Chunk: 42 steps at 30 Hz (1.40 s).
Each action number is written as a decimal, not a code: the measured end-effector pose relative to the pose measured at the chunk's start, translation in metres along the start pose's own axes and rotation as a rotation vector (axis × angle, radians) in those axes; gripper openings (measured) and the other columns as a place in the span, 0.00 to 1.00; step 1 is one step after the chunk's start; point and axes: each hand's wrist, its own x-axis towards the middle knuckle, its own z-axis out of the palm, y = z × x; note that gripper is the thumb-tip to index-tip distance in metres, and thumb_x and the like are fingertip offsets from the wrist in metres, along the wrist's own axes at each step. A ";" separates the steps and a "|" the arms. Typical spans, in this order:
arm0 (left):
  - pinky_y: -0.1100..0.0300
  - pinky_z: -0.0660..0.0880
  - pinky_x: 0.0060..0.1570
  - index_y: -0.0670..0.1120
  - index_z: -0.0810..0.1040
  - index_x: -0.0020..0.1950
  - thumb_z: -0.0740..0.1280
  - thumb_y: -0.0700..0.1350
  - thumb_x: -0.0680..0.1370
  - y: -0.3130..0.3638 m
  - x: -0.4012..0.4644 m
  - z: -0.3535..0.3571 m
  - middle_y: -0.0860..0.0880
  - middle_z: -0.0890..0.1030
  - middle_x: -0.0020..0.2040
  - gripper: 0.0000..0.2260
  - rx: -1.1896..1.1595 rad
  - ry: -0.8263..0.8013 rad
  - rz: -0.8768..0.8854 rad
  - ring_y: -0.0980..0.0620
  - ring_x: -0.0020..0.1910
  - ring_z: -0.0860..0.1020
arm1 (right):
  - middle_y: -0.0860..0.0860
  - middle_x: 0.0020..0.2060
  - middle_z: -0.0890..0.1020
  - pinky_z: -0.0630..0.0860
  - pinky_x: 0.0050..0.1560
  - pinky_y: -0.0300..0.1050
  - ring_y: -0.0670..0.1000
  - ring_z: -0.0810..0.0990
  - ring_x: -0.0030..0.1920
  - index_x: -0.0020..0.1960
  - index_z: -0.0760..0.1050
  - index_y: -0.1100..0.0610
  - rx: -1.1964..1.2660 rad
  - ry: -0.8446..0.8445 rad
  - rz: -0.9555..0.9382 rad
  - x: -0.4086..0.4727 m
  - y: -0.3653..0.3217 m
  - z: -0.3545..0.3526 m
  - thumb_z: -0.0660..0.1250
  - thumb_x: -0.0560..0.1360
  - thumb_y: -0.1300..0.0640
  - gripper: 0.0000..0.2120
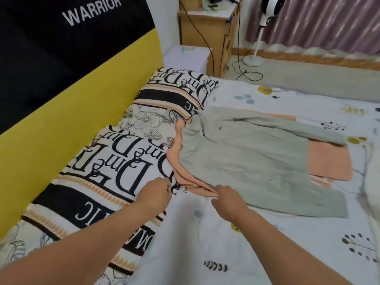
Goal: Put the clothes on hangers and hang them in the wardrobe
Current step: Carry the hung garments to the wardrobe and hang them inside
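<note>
Right hand (227, 199) nearer, fingers touching the peach garment (193, 182) hem. Left hand (157, 192) loosely curled, holding nothing visible. Grey hoodie (257, 159) stretching toward the bed's far edge.

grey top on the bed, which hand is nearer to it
Right. The right hand sits at the lower edge of the grey top, on the orange garment beneath it. The left hand is off to the side, on the lettered pillow.

The grey top (257, 161) hides most of the orange garment (329, 161).
</note>
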 end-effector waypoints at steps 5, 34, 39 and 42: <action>0.54 0.69 0.59 0.43 0.67 0.67 0.58 0.44 0.79 -0.030 0.085 0.013 0.44 0.71 0.63 0.16 -0.006 0.123 0.052 0.46 0.62 0.69 | 0.55 0.67 0.65 0.67 0.62 0.50 0.58 0.65 0.66 0.70 0.60 0.56 -0.014 0.066 0.034 0.088 -0.025 0.038 0.56 0.79 0.52 0.20; 0.53 0.70 0.44 0.38 0.66 0.63 0.55 0.42 0.80 0.074 0.124 0.000 0.39 0.79 0.49 0.13 -0.023 0.230 0.200 0.40 0.47 0.77 | 0.50 0.68 0.67 0.59 0.67 0.40 0.50 0.62 0.70 0.69 0.66 0.51 0.250 0.173 -0.058 0.055 0.040 0.012 0.54 0.81 0.51 0.18; 0.60 0.72 0.43 0.43 0.64 0.67 0.56 0.44 0.80 0.114 0.040 -0.066 0.50 0.74 0.40 0.15 -0.010 0.241 0.339 0.50 0.40 0.74 | 0.51 0.70 0.64 0.57 0.66 0.36 0.49 0.61 0.70 0.71 0.62 0.55 0.403 0.649 -0.005 -0.006 0.051 -0.092 0.57 0.79 0.59 0.20; 0.64 0.66 0.35 0.45 0.67 0.62 0.55 0.43 0.80 0.130 -0.007 -0.097 0.58 0.65 0.33 0.11 0.012 0.293 0.486 0.53 0.34 0.69 | 0.56 0.73 0.59 0.53 0.71 0.40 0.52 0.56 0.73 0.73 0.58 0.59 0.501 1.026 0.035 -0.056 0.057 -0.173 0.56 0.76 0.69 0.26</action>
